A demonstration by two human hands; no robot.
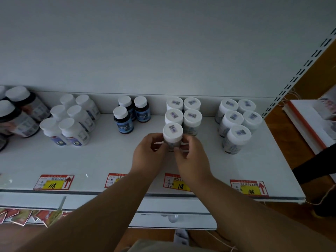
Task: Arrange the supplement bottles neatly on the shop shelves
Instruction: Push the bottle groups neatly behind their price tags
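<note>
We grip the front bottle mid-shelf, left hand and right hand fingers curled round its sides. Its label's hidden by our fingers. Far-left bottles are cut off at the shelf's left edge; price tags partly unreadable.

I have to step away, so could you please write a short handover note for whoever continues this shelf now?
Left hand and right hand both grip the front white-capped bottle, upright on the shelf.
Behind it, four like bottles stand two by two.
Done: six white bottles in pairs; five stickered bottles at right.
Left: seat the held bottle in line; the three dark bottles and the large bottles at far left look uneven.
</note>
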